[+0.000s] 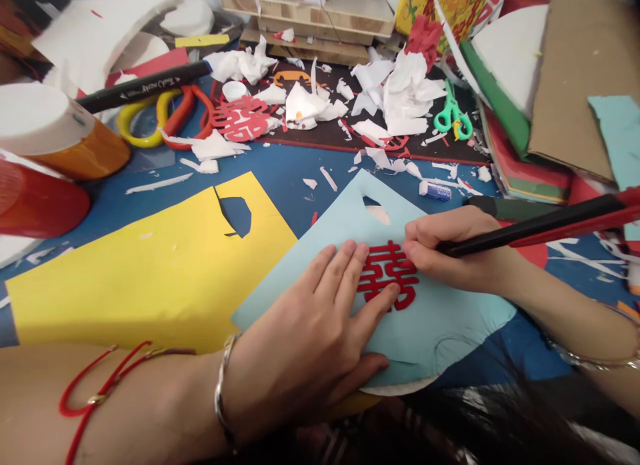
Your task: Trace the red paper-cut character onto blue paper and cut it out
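Observation:
My left hand (315,325) lies with fingers apart on a light blue sheet of paper (440,335). Its fingertips touch the left and lower edges of a red double-happiness paper cutout (389,278) resting on that sheet. In my right hand (450,245) is a black and red pen (540,228), slanting up to the right. Its tip is hidden by my fingers, close to the cutout's right edge. The blue sheet has a cut-out opening near its upper corner. Left of it, and partly beneath, is a yellow sheet (135,265) with a similar opening.
Scissors with yellow and red handles (186,118), a black marker (150,85) and jars (37,198) stand or lie at the left. Green scissors (453,118), an eraser (435,190) and crumpled white paper (407,92) lie behind. Brown cardboard (575,78) leans at the right.

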The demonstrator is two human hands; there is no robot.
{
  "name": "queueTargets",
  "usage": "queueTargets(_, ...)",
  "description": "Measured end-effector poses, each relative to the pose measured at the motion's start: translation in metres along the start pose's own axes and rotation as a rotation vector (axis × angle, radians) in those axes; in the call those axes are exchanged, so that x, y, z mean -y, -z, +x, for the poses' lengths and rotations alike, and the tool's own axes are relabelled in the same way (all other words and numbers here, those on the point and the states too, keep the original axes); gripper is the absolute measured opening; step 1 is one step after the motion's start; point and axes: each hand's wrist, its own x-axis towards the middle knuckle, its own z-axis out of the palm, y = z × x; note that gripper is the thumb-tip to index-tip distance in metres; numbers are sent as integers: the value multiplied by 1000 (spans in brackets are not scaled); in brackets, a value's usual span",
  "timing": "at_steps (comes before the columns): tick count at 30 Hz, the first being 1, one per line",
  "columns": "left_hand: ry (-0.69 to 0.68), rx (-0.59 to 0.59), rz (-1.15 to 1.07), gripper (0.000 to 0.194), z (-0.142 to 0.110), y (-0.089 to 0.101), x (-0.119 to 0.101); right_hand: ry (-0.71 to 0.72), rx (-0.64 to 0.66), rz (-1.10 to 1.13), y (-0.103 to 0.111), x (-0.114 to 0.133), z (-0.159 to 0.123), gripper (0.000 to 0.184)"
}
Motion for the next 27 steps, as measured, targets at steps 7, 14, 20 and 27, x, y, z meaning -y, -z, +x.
queueTargets(7,-2,16,-21,56,-1,0,0,21,-9,25,-5,-2,-2,35)
queueTargets(14,1,21,-25,56,1,0,0,9,-2,46,-7,-3,-4,35)
queueTargets(20,1,6,-17,57,0,-1,-1,16,7,21,-6,-3,-3,34)
queueTargets(27,10,-2,-14,57,1,-1,0,37,25,-73,-1,2,0,34)
